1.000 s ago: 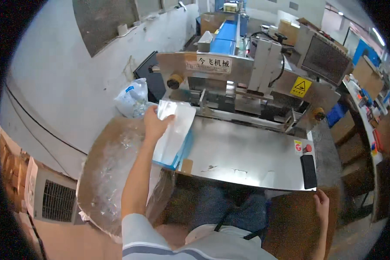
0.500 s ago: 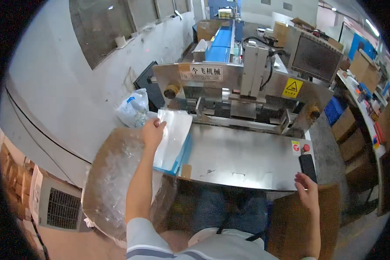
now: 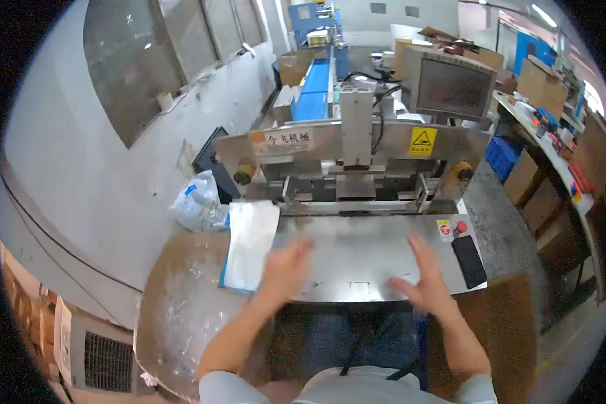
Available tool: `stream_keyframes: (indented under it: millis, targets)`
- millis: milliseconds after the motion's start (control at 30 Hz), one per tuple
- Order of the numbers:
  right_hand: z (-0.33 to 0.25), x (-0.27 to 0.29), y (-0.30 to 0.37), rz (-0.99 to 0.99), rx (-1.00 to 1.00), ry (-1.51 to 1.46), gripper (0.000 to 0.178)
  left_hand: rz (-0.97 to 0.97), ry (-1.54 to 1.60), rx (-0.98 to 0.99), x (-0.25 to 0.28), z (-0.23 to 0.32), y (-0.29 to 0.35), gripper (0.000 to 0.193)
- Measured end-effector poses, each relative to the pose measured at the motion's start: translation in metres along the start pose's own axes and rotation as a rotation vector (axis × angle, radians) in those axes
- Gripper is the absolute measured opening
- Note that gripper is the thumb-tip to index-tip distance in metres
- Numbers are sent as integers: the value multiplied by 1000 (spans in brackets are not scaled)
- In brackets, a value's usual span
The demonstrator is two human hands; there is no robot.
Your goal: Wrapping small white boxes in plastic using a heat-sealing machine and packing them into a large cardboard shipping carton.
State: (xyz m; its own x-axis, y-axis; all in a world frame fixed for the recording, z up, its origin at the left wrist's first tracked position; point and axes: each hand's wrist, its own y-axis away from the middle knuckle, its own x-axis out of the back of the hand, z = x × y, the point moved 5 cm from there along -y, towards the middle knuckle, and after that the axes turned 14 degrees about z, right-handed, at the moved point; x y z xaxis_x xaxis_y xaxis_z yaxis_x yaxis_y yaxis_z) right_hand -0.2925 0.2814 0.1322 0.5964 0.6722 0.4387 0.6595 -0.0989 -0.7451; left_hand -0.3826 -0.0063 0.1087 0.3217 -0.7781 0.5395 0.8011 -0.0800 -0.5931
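Observation:
My left hand (image 3: pixel 288 269) is over the left part of the steel tabletop (image 3: pixel 353 252), just right of a stack of white sheets (image 3: pixel 252 236). Motion smears its fingers, so I cannot tell whether they hold anything. My right hand (image 3: pixel 425 275) hovers above the same tabletop, thumb and fingers apart, with nothing in it. Under the white sheets shows the edge of a blue tray or folder (image 3: pixel 223 275). A black phone-like slab (image 3: pixel 469 261) lies at the right end of the tabletop, beside a red push button (image 3: pixel 460 227).
Behind the tabletop stands a steel machine frame (image 3: pixel 316 143) with a grey upright head (image 3: pixel 357 128) and a screen (image 3: pixel 454 86). A carton of clear plastic bags (image 3: pixel 188 303) is at the left, below a white plastic bag (image 3: pixel 198 202). A blue conveyor (image 3: pixel 314 91) runs away behind.
My left hand has left the white sheets and come right and nearer, over the tabletop. My right hand has moved left, away from the black slab. The view has tilted upward.

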Motion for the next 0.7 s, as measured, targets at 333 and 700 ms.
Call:
stream_keyframes:
  millis: [333,700]
  targets:
    - [19,-35,40,-509,-218,-126,13,-254,513,360,-49,68,89,16]
    - [17,-32,57,-411,200,-82,16,-7,305,-278,-62,79,73,33]
